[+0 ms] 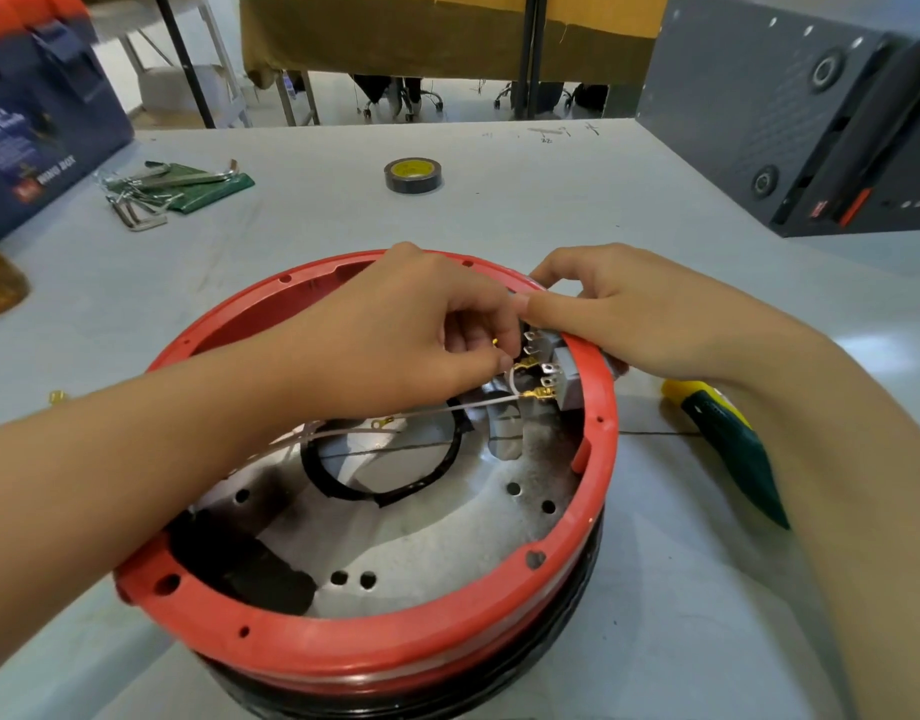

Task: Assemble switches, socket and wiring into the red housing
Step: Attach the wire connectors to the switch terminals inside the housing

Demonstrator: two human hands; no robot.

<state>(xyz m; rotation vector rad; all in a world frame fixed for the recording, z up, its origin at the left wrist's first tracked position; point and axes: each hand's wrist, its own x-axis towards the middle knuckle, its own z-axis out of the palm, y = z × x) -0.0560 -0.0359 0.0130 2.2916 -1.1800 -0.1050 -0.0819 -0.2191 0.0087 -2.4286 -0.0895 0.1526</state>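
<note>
**Wiring the switch terminals at the far-right rim of the red housing**

The red housing (375, 646) sits on the grey bench (551, 200) directly in front of the person, open side up, and everything here is placed from it. At its far-right rim a grey switch block (564, 368) is seated in the wall, its metal terminal tabs pointing inward toward the housing's centre.

The left hand (395, 335) reaches across the housing's open top with fingers curled, pinching a small brass connector (525, 362) at the end of a white wire (421, 410), right against the switch's upper tabs. The right hand (629, 314) comes over the rim from outside, fingers curled around the switch block and the rim, apparently steadying it. A second brass connector (541, 393) already sits on a lower tab, its wire running back toward the housing's centre.

The deciding relation, as I judge it: the pinched connector lies just inward of the tabs, and its long axis has to line up with the tab, which points roughly toward the middle of the housing. The left hand is the nearer one to do the push; the right serves as the backstop from outside the rim. A loose ring terminal (382, 422) lies inside, nearer the housing's centre, beside a black gasket ring (312, 475).

Beyond the housing lies a roll of tape (412, 175); to its far left, hex keys (136, 200); just right of it, a green-and-yellow screwdriver (728, 433).
</note>
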